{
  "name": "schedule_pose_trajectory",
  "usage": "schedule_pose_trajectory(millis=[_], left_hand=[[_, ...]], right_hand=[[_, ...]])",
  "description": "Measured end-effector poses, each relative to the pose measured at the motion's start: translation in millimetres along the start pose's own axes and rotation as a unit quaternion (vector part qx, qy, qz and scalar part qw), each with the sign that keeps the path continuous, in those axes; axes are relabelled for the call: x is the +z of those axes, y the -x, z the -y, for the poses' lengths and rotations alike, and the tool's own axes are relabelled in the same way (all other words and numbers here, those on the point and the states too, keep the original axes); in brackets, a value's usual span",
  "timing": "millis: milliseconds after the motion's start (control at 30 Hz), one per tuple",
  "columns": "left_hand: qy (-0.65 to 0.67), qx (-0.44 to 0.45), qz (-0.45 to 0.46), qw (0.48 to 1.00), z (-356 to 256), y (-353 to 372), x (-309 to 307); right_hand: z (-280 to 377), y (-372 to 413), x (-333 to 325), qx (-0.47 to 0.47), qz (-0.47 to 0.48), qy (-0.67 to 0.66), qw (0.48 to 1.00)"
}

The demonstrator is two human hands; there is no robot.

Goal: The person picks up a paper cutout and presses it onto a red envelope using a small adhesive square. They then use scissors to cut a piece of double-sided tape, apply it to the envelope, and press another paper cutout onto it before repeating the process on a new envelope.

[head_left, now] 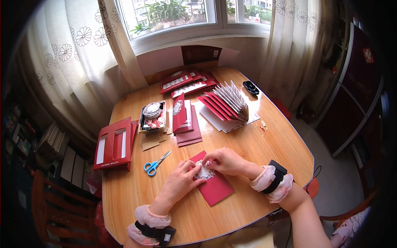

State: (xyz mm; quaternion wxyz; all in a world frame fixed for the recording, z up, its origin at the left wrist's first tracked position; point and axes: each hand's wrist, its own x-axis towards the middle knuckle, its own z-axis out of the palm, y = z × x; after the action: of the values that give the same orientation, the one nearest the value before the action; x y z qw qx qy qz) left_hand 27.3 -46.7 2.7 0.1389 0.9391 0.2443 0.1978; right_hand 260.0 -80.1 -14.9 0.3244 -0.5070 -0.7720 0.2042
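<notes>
A red card lies at a slant on the wooden table in front of me. White lacy paper rests on its upper part. My left hand touches the left side of the lace, its fingers bent and apart. From the right, my right hand pinches at the lace's upper edge, on something small that I cannot make out. Blue-handled scissors lie slightly open to the left of my left hand.
Beyond my hands are red folders, a fanned stack of folded cards and a tray with white lace pieces. Red wallet packs stand at the left edge. A black object lies at the back right.
</notes>
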Motion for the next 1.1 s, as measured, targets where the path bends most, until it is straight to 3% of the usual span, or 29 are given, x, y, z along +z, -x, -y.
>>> schedule_pose_trajectory(millis=[300,533,600,633,667,900,1000,1100], left_hand=[[-0.051,0.03,0.017,0.998,-2.9,-2.0,-10.0],[-0.008,0.033,-0.011,0.999,4.4,1.7,-6.0],[0.014,0.034,-0.023,0.999,5.5,2.4,-5.4],[0.045,-0.002,-0.023,0.999,4.8,2.6,-5.5],[0.076,-0.038,-0.024,0.996,4.6,2.7,-5.5],[0.075,-0.028,-0.023,0.997,8.4,2.9,-2.6],[0.109,-0.055,-0.009,0.992,7.0,3.3,-4.5],[0.093,-0.025,-0.032,0.995,8.5,2.5,-2.7]], right_hand=[[0.3,-0.7,-1.8,-0.016,0.01,0.026,0.999],[-2.1,-0.1,2.5,-0.046,-0.019,0.033,0.998],[1.9,1.2,-1.6,-0.049,0.015,0.032,0.998],[5.8,2.5,-3.7,-0.05,0.016,0.032,0.998],[10.9,3.8,-5.8,-0.066,0.025,0.074,0.995],[21.3,2.7,0.6,-0.095,0.061,0.245,0.963],[28.2,1.4,1.0,-0.082,0.065,0.256,0.961],[23.1,2.6,9.0,-0.083,0.003,0.202,0.976]])
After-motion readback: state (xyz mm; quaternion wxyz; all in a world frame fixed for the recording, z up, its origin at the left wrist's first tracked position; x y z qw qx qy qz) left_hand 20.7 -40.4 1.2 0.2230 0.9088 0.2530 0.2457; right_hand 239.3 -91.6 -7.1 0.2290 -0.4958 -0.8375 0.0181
